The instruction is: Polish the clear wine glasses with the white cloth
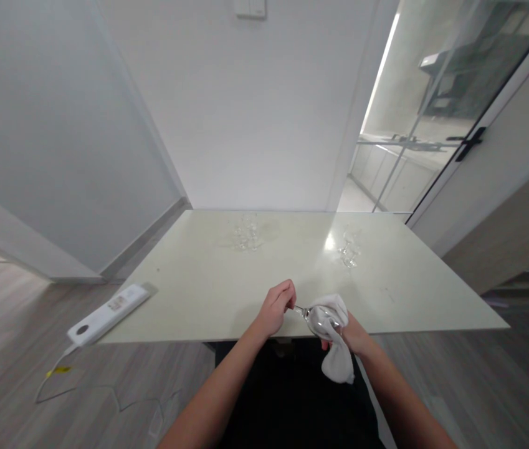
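Above the table's front edge I hold a stemmed glass tilted sideways. My left hand is closed around the foot end of its stem. At the bowl end, my right hand grips a white cloth, which wraps over the bowl and hangs down below it. The cloth and the glass hide most of my right fingers. Farther back on the table stand several clear glasses left of centre and more clear glasses toward the right; their outlines are faint.
The pale table reaches back to a white wall. A white power strip lies across its left front corner, its cable trailing on the floor. A glass-panelled door with a black handle stands at the right.
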### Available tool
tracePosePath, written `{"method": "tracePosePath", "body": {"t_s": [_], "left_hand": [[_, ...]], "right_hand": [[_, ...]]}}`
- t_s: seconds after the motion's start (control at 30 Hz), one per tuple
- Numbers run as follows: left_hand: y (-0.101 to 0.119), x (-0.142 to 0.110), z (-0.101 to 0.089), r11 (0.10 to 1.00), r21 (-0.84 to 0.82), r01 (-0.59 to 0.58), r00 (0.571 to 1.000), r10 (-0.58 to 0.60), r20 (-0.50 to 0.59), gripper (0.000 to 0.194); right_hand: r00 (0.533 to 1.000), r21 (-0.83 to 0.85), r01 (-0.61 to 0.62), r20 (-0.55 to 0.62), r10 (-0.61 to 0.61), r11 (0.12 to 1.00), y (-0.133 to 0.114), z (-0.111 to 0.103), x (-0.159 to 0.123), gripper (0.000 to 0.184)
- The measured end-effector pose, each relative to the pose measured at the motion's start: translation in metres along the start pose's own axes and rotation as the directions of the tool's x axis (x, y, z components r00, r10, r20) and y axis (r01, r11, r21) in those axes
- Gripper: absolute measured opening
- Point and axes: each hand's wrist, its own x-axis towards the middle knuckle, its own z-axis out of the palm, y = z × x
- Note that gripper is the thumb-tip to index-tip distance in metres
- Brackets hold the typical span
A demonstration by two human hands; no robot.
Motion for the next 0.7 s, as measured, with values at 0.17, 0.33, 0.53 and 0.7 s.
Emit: {"method": "tracePosePath", "body": {"t_s": [0.17, 0.33, 0.53, 0.7], "left_hand": [[-0.001, 0.0, -0.002, 1.0, -0.006, 0.005, 1.0, -0.005, 0.0, 0.041], [-0.006, -0.002, 0.003, 0.997, -0.049, 0.054, 0.999, -0.054, 0.007, 0.042], [-0.001, -0.005, 0.005, 1.0, -0.009, -0.025, 0.998, 0.024, -0.059, 0.04], [0.0, -0.005, 0.003, 0.998, -0.037, -0.047, 0.993, 0.042, -0.107, 0.04]], "right_hand": [[0.995, -0.085, 0.068, -0.062, -0.073, 0.994, 0.01, -0.005, -0.001, 0.031], [0.958, -0.204, 0.222, -0.137, -0.253, 0.953, 0.017, -0.016, 0.002, 0.044], [0.999, 0.023, -0.005, -0.045, 0.006, 1.0, 0.014, -0.006, 0.001, 0.027], [0.987, -0.141, 0.114, -0.094, -0.128, 0.983, 0.011, -0.008, 0.0, 0.042]]}}
